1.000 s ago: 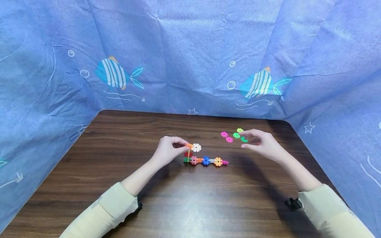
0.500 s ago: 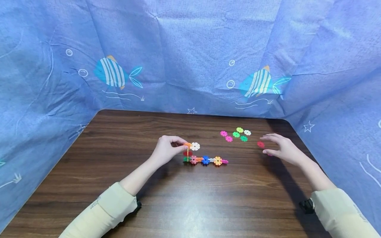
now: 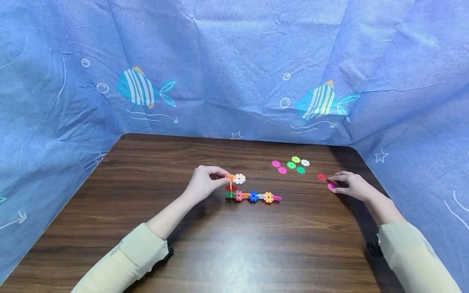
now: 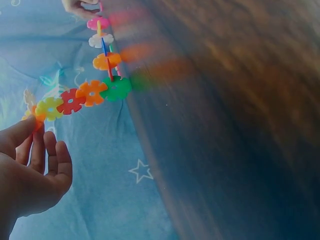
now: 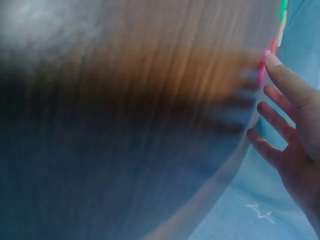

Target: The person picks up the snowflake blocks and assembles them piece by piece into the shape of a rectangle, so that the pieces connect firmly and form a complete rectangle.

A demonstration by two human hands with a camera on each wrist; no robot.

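Note:
My left hand (image 3: 207,183) pinches an orange snowflake disc (image 4: 37,118) at the top end of a linked chain. Beside it a white disc (image 3: 239,178) joins on. Below, yellow (image 4: 49,108), red (image 4: 71,101) and orange (image 4: 92,93) discs run down to a green disc (image 4: 116,88). From there the chain's lower row, with a blue disc (image 3: 253,197), stretches right along the table to a pink end disc (image 3: 277,198). My right hand (image 3: 353,186) is at a loose pink disc (image 3: 331,186), thumb and fingers apart around it, the thumb tip at its edge in the right wrist view.
A loose red disc (image 3: 321,177) lies just beyond my right fingertips. Farther back, several loose discs lie in a group, among them a white disc (image 3: 305,162) and a yellow-green disc (image 3: 295,159). A blue cloth (image 3: 234,81) hangs behind the brown table (image 3: 165,162).
My right hand has moved right and toward me, away from the loose group, then down to the pink disc. My left hand and the chain have stayed nearly in place.

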